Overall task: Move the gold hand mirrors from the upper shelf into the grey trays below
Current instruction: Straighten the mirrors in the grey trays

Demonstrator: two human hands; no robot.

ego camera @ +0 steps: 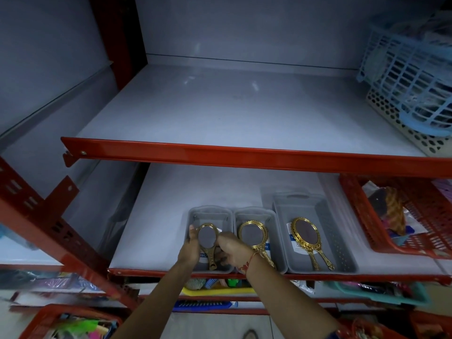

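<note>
Three grey trays stand side by side on the lower shelf. Over the left tray (195, 212) both hands hold a small gold hand mirror (207, 237), glass up. My left hand (191, 248) cups its left edge; my right hand (232, 249) is at its handle, fingers curled. The middle tray (254, 212) holds a round gold mirror (253, 234), its handle partly under my right wrist. The larger right tray (327, 216) holds oval gold mirrors (307, 237); two handles show. The upper shelf (232, 111) has no mirrors on its visible part.
Red metal shelf rails (244, 155) front each level. A blue basket (413, 81) over a cream basket sits at the upper shelf's right end. A red basket (403, 216) with goods stands right of the trays. Combs and packets fill the shelves below.
</note>
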